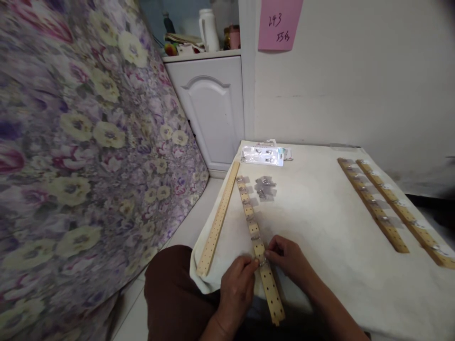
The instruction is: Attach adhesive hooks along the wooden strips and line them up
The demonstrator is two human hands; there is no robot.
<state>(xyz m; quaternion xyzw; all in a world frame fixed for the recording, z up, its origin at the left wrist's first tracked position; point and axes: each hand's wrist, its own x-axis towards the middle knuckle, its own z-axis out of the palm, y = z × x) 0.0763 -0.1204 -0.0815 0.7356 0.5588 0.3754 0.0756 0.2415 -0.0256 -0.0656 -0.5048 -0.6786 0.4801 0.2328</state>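
A pale wood-coloured strip with rows of holes (271, 289) runs away from me, its near end jutting past the table's front edge. Along its far part sit several small clear pieces with metal parts, which look like clear hooks (250, 219). My left hand (237, 283) is closed at the strip's left side, thumb and finger pressed at one clear hook (263, 263). From the right, my right hand (286, 255) pinches at the same hook. Fingertips partly hide it. A pile of clear hooks (265, 188) lies right of the strip's far end.
A bare holed strip (217, 225) lies along the table's left edge. Two more strips carrying clear pieces, an inner one (371, 203) and an outer one (408, 215), lie at the right. Clear packaging (263, 155) sits at the back. A floral curtain (106, 142) hangs left.
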